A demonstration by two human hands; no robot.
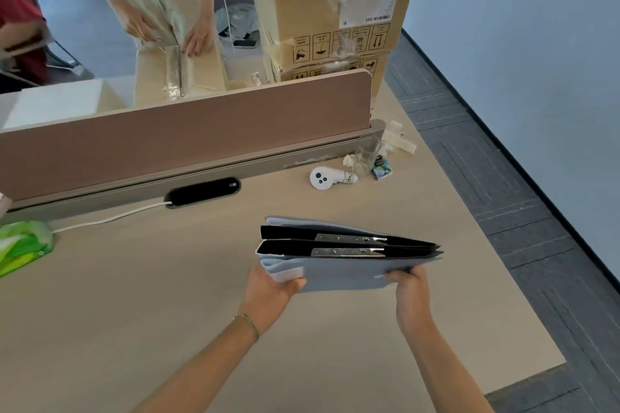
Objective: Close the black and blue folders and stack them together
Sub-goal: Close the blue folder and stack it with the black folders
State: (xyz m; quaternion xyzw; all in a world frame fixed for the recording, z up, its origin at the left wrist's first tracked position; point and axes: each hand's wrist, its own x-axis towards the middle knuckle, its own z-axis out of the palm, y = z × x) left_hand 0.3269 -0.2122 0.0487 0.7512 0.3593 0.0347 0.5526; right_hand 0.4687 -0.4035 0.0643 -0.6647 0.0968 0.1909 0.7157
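A bundle of folders stands on edge above the desk, held in both hands. The pale blue folders form the near and far faces. Two black folders with metal clips sit between them, top edges up. My left hand grips the bundle's left end, fingers wrapped around the near blue cover. At the right end, my right hand holds the bundle with its thumb on the blue cover. The folders look closed and pressed together.
A desk divider runs across the back. A black cable port with a white cable, a white controller, a glass and scraps lie behind the folders. A green pack sits far left. Cardboard boxes and another person stand beyond the divider.
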